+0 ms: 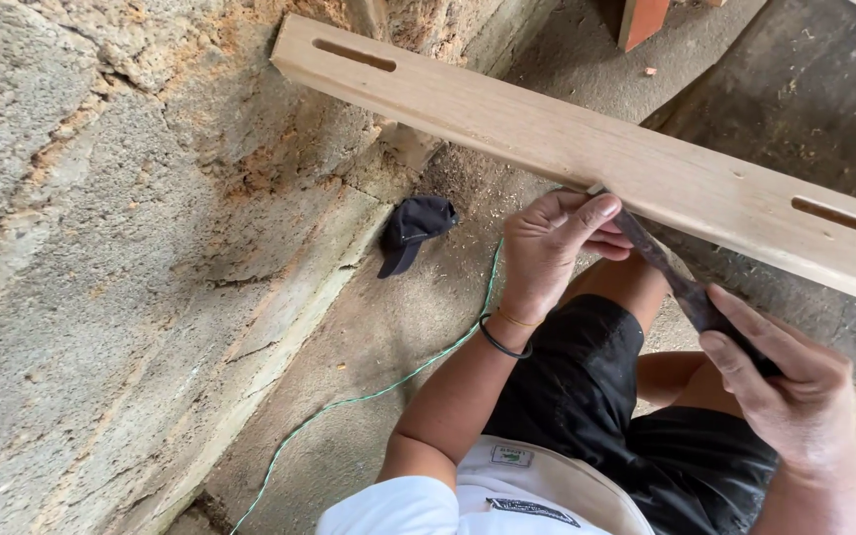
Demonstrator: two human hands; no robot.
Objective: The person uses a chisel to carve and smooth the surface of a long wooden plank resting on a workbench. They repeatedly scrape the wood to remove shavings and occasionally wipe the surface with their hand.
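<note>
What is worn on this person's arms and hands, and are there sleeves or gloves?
Both hands are bare, with no gloves. The left hand has a thin black band round the wrist and a fine gold-coloured bracelet just above it. The right hand shows nothing worn. A short white sleeve ends above the left elbow.

Wooden plank [587, 149] runs off right edge; far end unseen. Dark flat tool [681, 287]: near end buried in right hand [790, 391], tip tucked behind left hand [547, 248] fingers at plank edge; kind of tool unclear. Right forearm cut by bottom edge. Green cord [369, 396] exits bottom edge, upper end lost behind left wrist. Reddish block [641, 20] cropped at top. Person's torso mostly out of frame.
</note>
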